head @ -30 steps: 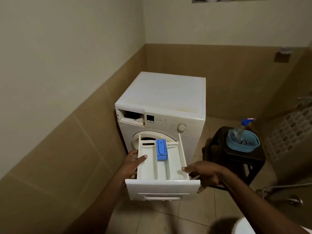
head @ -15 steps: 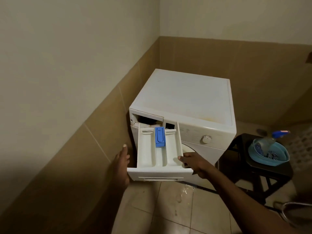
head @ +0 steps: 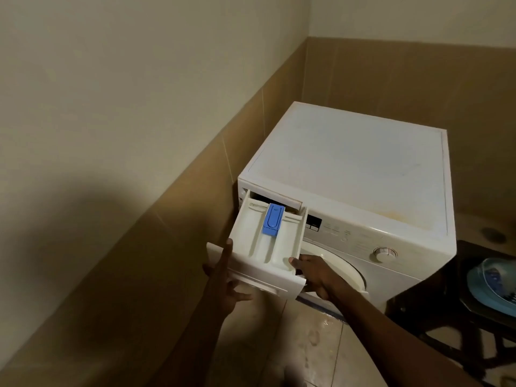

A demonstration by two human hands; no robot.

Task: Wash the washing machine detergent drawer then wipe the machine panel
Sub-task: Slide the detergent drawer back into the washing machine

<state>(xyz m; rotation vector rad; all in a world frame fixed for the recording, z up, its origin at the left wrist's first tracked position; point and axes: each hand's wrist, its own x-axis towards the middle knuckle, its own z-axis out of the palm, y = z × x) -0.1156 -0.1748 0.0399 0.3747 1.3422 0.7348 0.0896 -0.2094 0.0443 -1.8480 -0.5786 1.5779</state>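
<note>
The white detergent drawer (head: 252,241) with a blue insert (head: 273,219) has its back end at the mouth of the slot (head: 275,198) in the top left of the white washing machine (head: 349,174). My left hand (head: 223,277) holds the drawer's left front corner, thumb along its side and fingers under the front. My right hand (head: 312,275) grips the drawer's right wall near the front. The machine panel (head: 349,236) with a dark display and a round dial (head: 384,252) lies right of the drawer.
A tiled wall runs close along the left of the machine. A dark stool (head: 458,308) at the right carries a blue basin (head: 491,286). The floor tiles (head: 315,339) below the drawer are wet.
The drawer, held by both hands well in front of the machine a second ago, has moved up and back until its rear end meets the slot. The view has come closer to the machine.
</note>
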